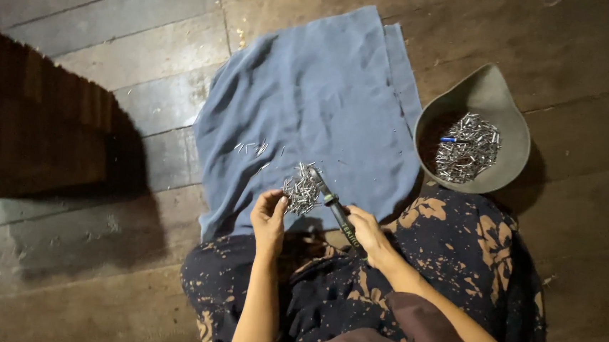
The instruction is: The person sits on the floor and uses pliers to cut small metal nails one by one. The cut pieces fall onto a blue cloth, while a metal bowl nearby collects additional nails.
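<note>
My left hand (pixel 270 217) pinches a bristling cluster of small silver metal pieces (pixel 302 190) just above the near edge of a blue cloth (pixel 324 101). My right hand (pixel 367 230) grips the handle of a slim dark tool (pixel 334 207) whose tip points up-left into that cluster. A few loose silver pieces (pixel 252 147) lie scattered on the cloth beyond my hands. Both forearms reach out over my lap, which is covered in dark fabric with an orange pattern.
A grey bowl-shaped container (pixel 492 91) sits on the wooden floor at the right, holding several silver pieces (pixel 470 150) and a small blue item. A dark ribbed object (pixel 30 116) stands at the left. Wooden floorboards (pixel 85 248) surround the cloth.
</note>
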